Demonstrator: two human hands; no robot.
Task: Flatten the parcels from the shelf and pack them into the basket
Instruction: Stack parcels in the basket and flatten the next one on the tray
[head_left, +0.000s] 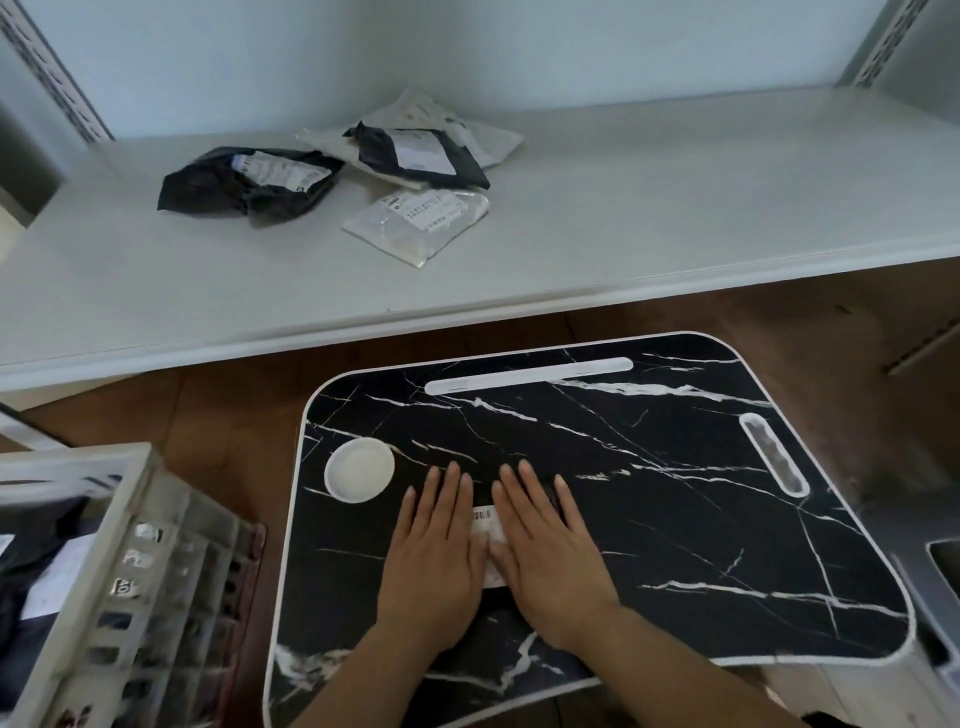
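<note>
Flattening step: left hand (434, 545) and right hand (545, 540), fingers straight, press parcel (485, 525) on tabletop (675, 467). Next, likely: lift into basket (130, 545).

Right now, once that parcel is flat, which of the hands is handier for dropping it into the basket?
Probably the left hand. Both hands press the parcel flat on the marble tray, and the basket sits on the left, so the right hand would have to cross over.

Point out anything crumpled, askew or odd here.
The black parcel at the shelf's left is badly crumpled, and the others lie in an untidy overlapping heap. Nothing is spilled or visibly damaged.
</note>
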